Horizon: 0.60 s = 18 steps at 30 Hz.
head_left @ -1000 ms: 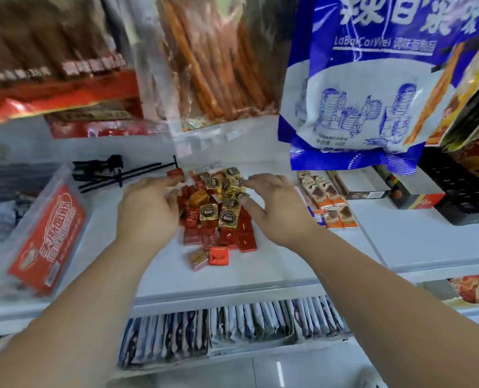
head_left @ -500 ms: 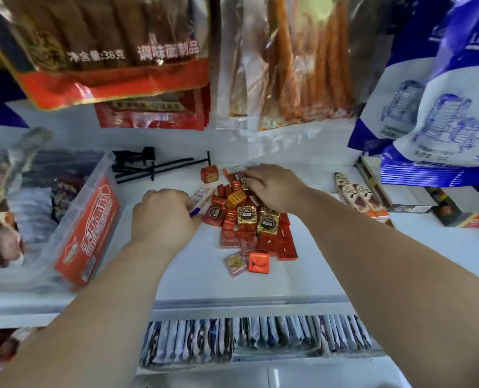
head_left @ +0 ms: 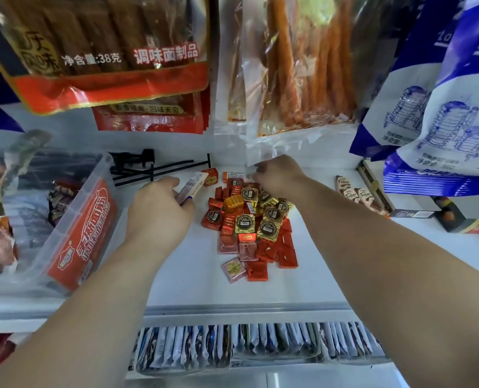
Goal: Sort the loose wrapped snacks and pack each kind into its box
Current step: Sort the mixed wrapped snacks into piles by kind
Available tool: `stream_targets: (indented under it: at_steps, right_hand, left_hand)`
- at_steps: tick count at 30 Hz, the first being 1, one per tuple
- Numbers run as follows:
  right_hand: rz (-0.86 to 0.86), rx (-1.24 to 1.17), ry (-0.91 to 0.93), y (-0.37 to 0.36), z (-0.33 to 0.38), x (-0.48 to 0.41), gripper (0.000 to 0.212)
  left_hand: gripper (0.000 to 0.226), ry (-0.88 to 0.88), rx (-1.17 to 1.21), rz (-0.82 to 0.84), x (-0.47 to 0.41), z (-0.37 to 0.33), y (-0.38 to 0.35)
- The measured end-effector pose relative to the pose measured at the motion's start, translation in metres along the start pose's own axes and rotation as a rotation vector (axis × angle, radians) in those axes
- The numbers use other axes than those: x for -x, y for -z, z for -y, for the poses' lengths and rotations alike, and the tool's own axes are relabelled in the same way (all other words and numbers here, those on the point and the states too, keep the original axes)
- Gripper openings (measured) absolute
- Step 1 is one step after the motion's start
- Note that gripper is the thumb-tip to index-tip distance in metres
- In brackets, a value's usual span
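A heap of small square wrapped snacks point(head_left: 249, 228), red, gold and pink, lies on the white shelf point(head_left: 182, 284). My left hand point(head_left: 160, 211) is left of the heap and grips a long white wrapped bar point(head_left: 192, 186). My right hand point(head_left: 279, 175) reaches to the far edge of the heap, its fingers curled at a flat wrapper point(head_left: 239, 175) there; whether it holds it is unclear. Long brown-and-white wrapped bars point(head_left: 353, 193) lie in an open box point(head_left: 373, 189) on the right.
A clear plastic bin point(head_left: 73, 236) with a red label stands at the left. Black metal hooks point(head_left: 148, 166) lie at the back. Hanging snack bags point(head_left: 297, 65) crowd the space above. A dark box point(head_left: 462, 222) sits at far right. Packets fill the lower shelf point(head_left: 232, 348).
My left hand has lifted the long white bar away from the heap to the left. My right hand has moved from the heap's near side to its far edge.
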State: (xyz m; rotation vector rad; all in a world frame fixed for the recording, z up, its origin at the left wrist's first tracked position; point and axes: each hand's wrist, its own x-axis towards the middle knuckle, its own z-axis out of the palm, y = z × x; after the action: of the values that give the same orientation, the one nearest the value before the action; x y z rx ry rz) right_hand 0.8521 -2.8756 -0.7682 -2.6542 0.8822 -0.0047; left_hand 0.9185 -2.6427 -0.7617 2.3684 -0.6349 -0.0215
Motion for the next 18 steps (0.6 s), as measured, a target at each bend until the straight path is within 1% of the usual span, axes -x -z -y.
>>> stream_targets:
  at_steps: [3, 4, 6, 9, 11, 13, 14, 16, 18]
  right_hand:
    - [0.024, 0.036, -0.089, -0.001, 0.003, -0.010, 0.030]
    - [0.038, 0.063, -0.089, -0.002, 0.004, -0.012, 0.029]
    - [0.047, 0.090, -0.097, -0.003, 0.005, -0.012, 0.035]
    - [0.024, -0.124, -0.155, -0.003, 0.002, -0.007, 0.034]
    - [-0.026, -0.209, -0.144, -0.003, 0.001, 0.000, 0.028]
    - [-0.098, -0.210, -0.134, -0.001, 0.002, 0.007, 0.020]
    - [-0.135, -0.205, -0.134, 0.001, 0.003, 0.011, 0.020]
    - [-0.200, -0.231, -0.141, 0.007, 0.001, 0.024, 0.021]
    - [-0.262, -0.334, -0.142, 0.013, -0.005, 0.046, 0.019]
  left_hand:
    - [0.044, -0.003, 0.053, 0.024, 0.004, -0.005, -0.002]
    - [0.041, -0.015, 0.053, 0.029, 0.005, -0.006, -0.003]
    - [0.031, -0.041, 0.060, 0.026, 0.006, -0.008, -0.006]
    - [0.021, -0.045, 0.091, 0.031, 0.007, -0.011, -0.009]
    - [0.014, -0.046, 0.105, 0.042, 0.007, -0.013, -0.010]
    - [0.009, -0.064, 0.112, 0.047, 0.007, -0.016, -0.011]
    - [0.008, -0.075, 0.119, 0.047, 0.008, -0.019, -0.010]
    - [0.015, -0.096, 0.161, 0.043, 0.010, -0.029, -0.010]
    - [0.019, -0.131, 0.195, 0.044, 0.013, -0.040, -0.010]
